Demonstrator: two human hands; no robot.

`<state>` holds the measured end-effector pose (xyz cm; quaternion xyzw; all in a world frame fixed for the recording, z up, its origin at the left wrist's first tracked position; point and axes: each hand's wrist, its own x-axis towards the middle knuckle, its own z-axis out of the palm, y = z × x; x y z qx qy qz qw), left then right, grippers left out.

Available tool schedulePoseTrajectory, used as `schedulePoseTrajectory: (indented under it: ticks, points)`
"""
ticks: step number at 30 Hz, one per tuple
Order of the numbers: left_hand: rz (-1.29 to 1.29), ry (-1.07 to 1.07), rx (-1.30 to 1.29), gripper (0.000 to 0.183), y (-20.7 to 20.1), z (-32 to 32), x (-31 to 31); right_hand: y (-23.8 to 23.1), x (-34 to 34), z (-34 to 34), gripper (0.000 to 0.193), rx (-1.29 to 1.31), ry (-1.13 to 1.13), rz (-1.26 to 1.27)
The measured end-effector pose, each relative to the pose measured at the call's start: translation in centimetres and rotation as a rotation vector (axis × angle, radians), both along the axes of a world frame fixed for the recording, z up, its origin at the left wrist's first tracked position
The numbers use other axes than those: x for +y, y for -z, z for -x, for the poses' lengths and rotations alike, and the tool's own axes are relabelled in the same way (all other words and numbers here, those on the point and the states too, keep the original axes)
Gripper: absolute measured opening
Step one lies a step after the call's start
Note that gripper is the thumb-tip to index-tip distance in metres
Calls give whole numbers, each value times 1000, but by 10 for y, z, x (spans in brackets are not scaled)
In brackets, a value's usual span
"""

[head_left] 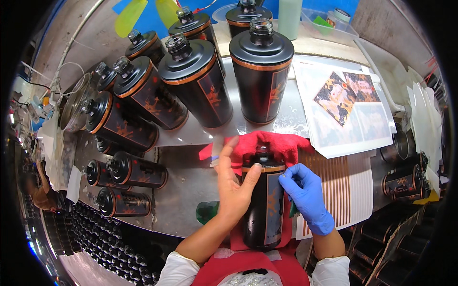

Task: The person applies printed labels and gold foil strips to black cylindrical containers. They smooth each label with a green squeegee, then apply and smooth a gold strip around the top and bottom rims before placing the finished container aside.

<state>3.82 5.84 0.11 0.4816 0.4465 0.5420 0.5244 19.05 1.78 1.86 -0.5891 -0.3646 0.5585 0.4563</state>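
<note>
In front of me stands a black bottle (257, 209) with an orange band near its shoulder and a dark rectangular panel (274, 202) on its side. My bare left hand (234, 183) is at the bottle's upper left, its thumb against the shoulder and its fingers stretched upward; a pale wrap shows at the fingers. My right hand (305, 195), in a blue glove, pinches at the panel's upper right edge; what lies between the fingertips is hidden. A small green piece (292, 209) shows beneath that hand. Behind the bottle neck lies a red cloth (281, 141).
Several finished-looking black bottles (261, 76) stand on a raised metal shelf ahead, with more at left. Printed sheets (343, 105) and a striped orange sheet (350, 190) lie at right. A green dish (207, 212) sits left of the bottle. Bottles fill the lower left floor.
</note>
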Motion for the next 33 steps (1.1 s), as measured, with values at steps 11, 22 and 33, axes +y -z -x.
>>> schedulePoseTrajectory:
  ticks: [11,22,33]
  points:
    - [-81,31,234,69,3,3,3,2,1,1,11,-4,11,-12]
    - [-336,199,741,109,-23,22,-53,49,-30,-56,26,606,362,257]
    - [-527,412,1207,80,-48,1,-40,18,-78,-41,45,661,471,58]
